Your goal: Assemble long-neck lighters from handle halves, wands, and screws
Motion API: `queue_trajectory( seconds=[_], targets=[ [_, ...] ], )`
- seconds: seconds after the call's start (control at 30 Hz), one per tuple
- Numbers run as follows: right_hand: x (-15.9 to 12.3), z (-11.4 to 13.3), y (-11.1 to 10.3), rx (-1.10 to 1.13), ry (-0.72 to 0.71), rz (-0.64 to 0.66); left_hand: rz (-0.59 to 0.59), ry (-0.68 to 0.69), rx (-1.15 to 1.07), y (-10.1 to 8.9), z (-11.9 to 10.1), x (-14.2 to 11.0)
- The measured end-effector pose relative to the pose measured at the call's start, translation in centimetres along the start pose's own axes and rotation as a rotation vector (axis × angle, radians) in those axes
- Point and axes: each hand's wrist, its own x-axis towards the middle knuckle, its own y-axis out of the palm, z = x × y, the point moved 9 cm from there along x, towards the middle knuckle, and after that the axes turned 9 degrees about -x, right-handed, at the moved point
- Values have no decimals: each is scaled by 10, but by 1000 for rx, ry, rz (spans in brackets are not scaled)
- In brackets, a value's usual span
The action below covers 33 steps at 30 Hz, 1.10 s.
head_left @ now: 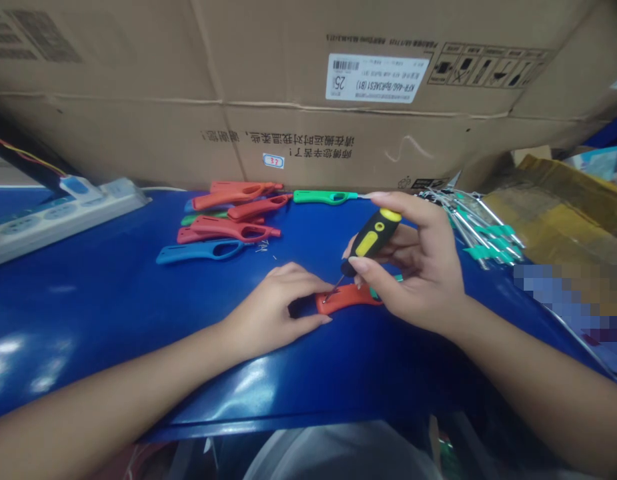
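An orange lighter body (352,298) lies flat on the blue table, its left end between the thumb and fingers of my left hand (275,310). My right hand (428,267) is wrapped round the black and yellow handle of a screwdriver (369,241). The screwdriver is tilted, with its thin shaft pointing down to the left and its tip on the left end of the lighter body. Part of the lighter's right end, where some green shows, is hidden behind my right hand.
Several red, orange and blue lighter bodies (223,230) are piled at the back left, beside small loose screws (262,247). A green lighter (325,197) lies behind. Metal rods with green parts (481,227) lie right. A power strip (63,217) stands left; a cardboard box (283,80) walls the back.
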Motion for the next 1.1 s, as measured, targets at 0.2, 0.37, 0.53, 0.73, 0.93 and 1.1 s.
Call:
queue_trajectory(
  seconds=[0.2, 0.37, 0.53, 0.73, 0.93, 1.1],
  targets=[
    [-1, 0, 0, -50, 31, -37, -2, 13, -4, 0, -1, 0],
    [-3, 1, 2, -44, 38, -19, 24, 19, 13, 3, -2, -1],
    [-5, 2, 3, -106, -2, 1, 39, 28, 29, 3, -4, -2],
    [-8, 2, 3, -193, -84, -28, 43, 42, 11, 4, -6, -1],
    [-1, 14, 8, -210, -155, 94, 40, 59, -16, 6, -5, 0],
    [3, 27, 3, -322, -299, 118, 51, 66, -13, 16, -12, 3]
  ],
)
